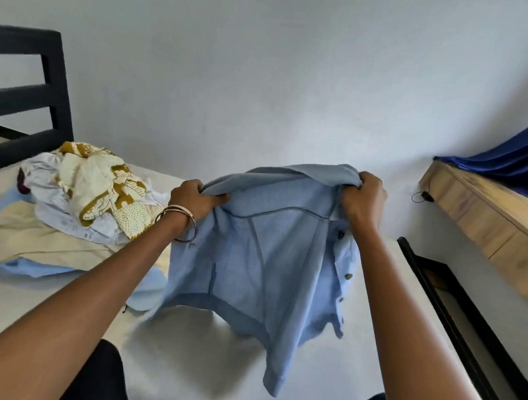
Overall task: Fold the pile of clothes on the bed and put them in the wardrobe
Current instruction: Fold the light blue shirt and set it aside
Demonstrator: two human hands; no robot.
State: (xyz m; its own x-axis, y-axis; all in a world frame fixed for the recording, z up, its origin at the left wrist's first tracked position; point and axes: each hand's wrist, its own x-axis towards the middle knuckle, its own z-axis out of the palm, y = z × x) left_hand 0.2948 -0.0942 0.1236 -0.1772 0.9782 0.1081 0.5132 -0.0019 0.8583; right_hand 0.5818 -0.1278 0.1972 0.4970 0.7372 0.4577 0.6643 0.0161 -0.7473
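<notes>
White bed (39,307), clothes pile (74,202) left; my left hand (192,198) and right hand (363,199) both grip-clamped on blue shirt (260,263), no readable labels.

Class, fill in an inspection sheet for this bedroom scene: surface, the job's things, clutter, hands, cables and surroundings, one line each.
Surface: white bed, mostly bare in front of the person.
Job's things: light blue shirt held up above the bed, buttons along its right edge; unfolded pile of clothes at the left, a cream and mustard patterned piece on top.
Clutter: nothing seen.
Hands: left hand grips the shirt's top edge, bangles on that wrist; right hand grips the top edge at the other side.
Cables: small black cord at the wall by the wooden shelf.
Surroundings: black headboard at left, pale wall, blue cloth on the shelf; wardrobe not in view.
</notes>
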